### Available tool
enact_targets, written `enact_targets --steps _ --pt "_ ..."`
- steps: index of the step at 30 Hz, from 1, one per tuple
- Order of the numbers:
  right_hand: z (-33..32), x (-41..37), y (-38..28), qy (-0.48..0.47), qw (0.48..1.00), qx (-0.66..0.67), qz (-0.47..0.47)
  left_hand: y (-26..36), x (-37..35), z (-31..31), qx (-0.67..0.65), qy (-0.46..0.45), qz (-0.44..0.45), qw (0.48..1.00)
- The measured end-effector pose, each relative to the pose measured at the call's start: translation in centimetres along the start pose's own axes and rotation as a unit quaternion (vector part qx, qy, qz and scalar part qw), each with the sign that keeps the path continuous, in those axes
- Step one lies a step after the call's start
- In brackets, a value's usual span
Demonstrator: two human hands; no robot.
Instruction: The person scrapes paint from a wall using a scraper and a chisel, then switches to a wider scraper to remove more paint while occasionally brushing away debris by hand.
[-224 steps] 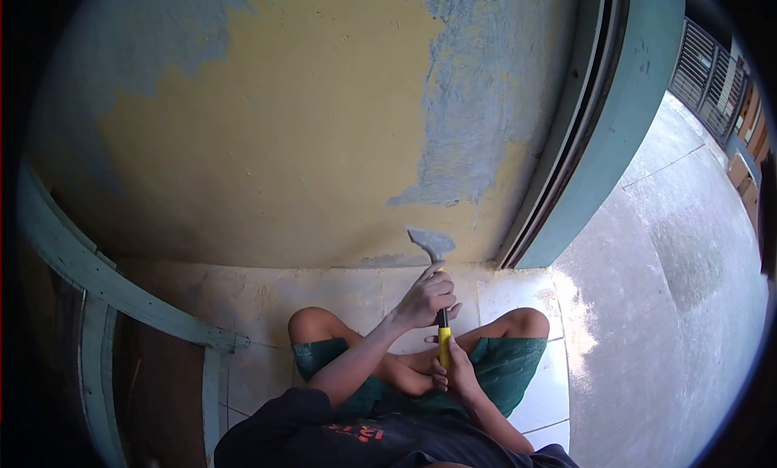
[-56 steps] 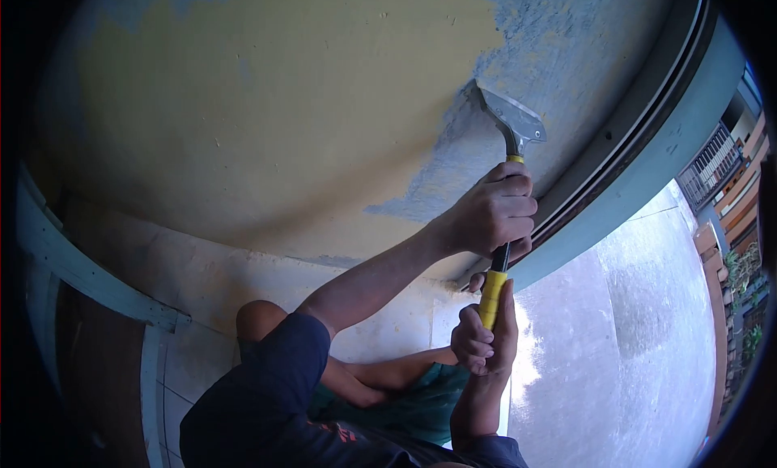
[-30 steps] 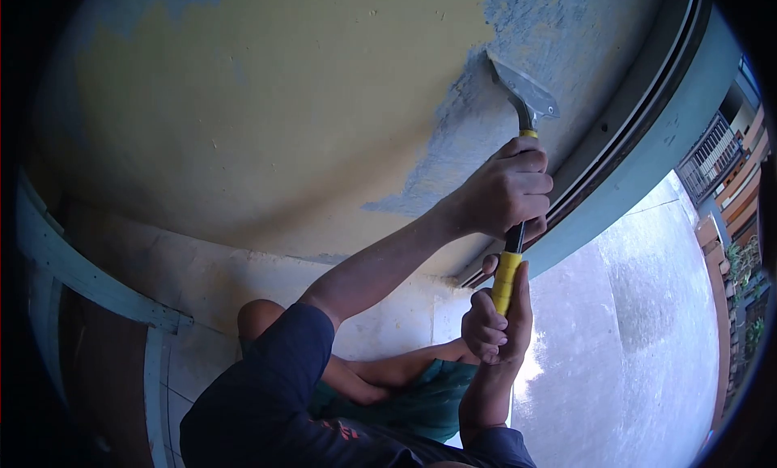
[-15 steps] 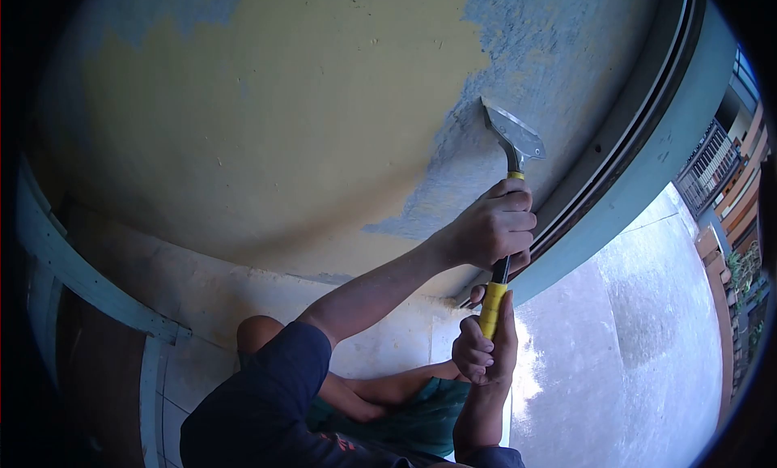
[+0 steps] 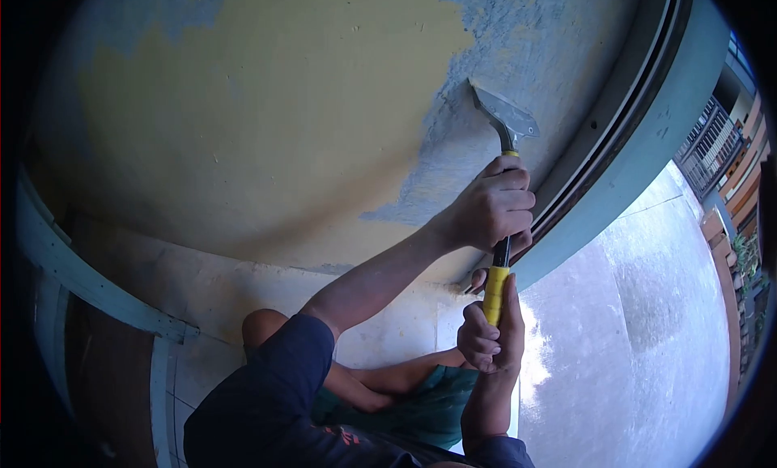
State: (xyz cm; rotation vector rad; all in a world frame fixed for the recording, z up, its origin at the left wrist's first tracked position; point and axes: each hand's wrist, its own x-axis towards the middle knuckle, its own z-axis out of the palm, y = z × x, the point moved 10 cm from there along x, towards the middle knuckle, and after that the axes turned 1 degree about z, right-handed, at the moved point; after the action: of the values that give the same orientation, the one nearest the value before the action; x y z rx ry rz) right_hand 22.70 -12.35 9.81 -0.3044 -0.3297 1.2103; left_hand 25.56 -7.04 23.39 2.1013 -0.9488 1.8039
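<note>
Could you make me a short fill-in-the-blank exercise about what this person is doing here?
1. The long-handled grey metal scraper is held by ____ bare hands.
2. The upper hand, nearer the scraper's head, is the person's ____ hand.
3. The right hand closes around the part of the handle that is coloured ____.
4. The person's cloth shorts are ____.

Missing words, in order: two; left; yellow; green.

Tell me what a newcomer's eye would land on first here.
Probably the scraper right of centre, its yellow grip in the right hand, the left hand around its shaft above. Next, the ragged edge left of its blade, where yellow paint meets a blue-grey patch. Then the bright floor at lower right.
</note>
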Motion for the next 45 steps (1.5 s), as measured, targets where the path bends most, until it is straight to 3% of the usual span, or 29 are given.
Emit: enact_targets --steps 5,8,9,11,12,14,15,16,18,20,21,23,24,26,27,30,34,36,37,38,40,42,45 --pt "1.8 -0.4 0.0 -0.023 0.999 0.032 0.021 -0.2 0.6 0.1 -0.006 -0.008 -0.018 1.000" --pt "-1.4 -1.3 1.1 0.067 0.988 -0.134 0.022 1.2 -1.7 -0.2 0.025 -0.011 -0.037 0.999" --pt "-2.5 -2.0 1.9 0.077 0.977 -0.196 0.035 1.9 -3.9 0.4 0.032 -0.114 -0.049 0.992" --pt "-6.0 -3.2 2.9 0.117 0.946 -0.301 0.011 3.6 -8.0 -0.8 0.088 -0.152 -0.066 0.982" --pt "-8.0 -3.9 3.4 0.145 0.919 -0.366 -0.008 3.7 -11.4 -1.6 0.053 -0.210 -0.101 0.971" --pt "-13.0 -5.8 4.8 0.208 0.846 -0.491 -0.036 3.4 -18.4 -5.2 0.099 -0.208 -0.143 0.963" --pt "-14.0 -6.8 4.4 0.229 0.715 -0.651 -0.112 3.1 -20.7 -7.7 0.126 -0.207 -0.170 0.955" --pt "-14.4 -7.9 5.2 0.234 0.720 -0.643 -0.118 2.6 -22.6 -10.3 0.157 -0.215 -0.211 0.941" --pt "-15.5 -9.4 6.5 0.293 0.557 -0.775 -0.059 3.0 -25.2 -13.7 0.191 -0.234 -0.246 0.921" --pt "-17.1 -9.7 8.6 0.309 0.568 -0.760 -0.065 2.1 -28.4 -18.5 0.305 -0.215 -0.377 0.847" --pt "-18.4 -9.6 9.6 0.326 0.601 -0.726 -0.080 3.0 -29.6 -19.2 0.304 -0.227 -0.367 0.849" --pt "-19.2 -8.9 11.0 0.342 0.671 -0.655 -0.065 3.7 -32.4 -21.0 0.372 -0.233 -0.418 0.795" --pt "-19.0 -8.5 10.8 0.347 0.675 -0.647 -0.068 3.6 -32.5 -20.6 0.369 -0.241 -0.411 0.798" --pt "-18.0 -8.1 10.7 0.340 0.689 -0.633 -0.099 3.2 -34.3 -21.7 0.347 -0.203 -0.509 0.761" --pt "-17.9 -8.1 11.0 0.344 0.695 -0.626 -0.081 3.2 -34.4 -21.9 0.347 -0.207 -0.511 0.759" --pt "-17.7 -8.3 10.9 0.334 0.663 -0.667 -0.067 2.4 -35.3 -21.6 0.323 -0.193 -0.541 0.752" --pt "-19.0 -10.0 11.9 0.335 0.661 -0.668 -0.064 1.2 -38.7 -20.3 0.267 -0.206 -0.564 0.754" --pt "-21.3 -11.1 13.2 0.380 0.675 -0.632 -0.017 1.6 -40.9 -20.6 0.234 -0.222 -0.580 0.748" --pt "-22.0 -11.6 13.5 0.378 0.665 -0.639 -0.084 1.2 -42.1 -20.2 0.171 -0.218 -0.624 0.731" --pt "-24.5 -11.8 15.2 0.379 0.742 -0.551 -0.056 1.0 -43.1 -19.5 0.109 -0.208 -0.666 0.709" --pt "-24.5 -11.9 17.4 0.376 0.875 -0.305 0.021 1.5 -41.0 -18.7 0.082 -0.196 -0.669 0.713" --pt "-23.4 -12.4 18.0 0.403 0.888 -0.218 0.047 2.0 -39.2 -18.9 0.110 -0.193 -0.631 0.743" --pt "-22.3 -13.3 17.5 0.416 0.880 -0.225 0.040 2.0 -38.4 -20.6 0.089 -0.135 -0.683 0.713"
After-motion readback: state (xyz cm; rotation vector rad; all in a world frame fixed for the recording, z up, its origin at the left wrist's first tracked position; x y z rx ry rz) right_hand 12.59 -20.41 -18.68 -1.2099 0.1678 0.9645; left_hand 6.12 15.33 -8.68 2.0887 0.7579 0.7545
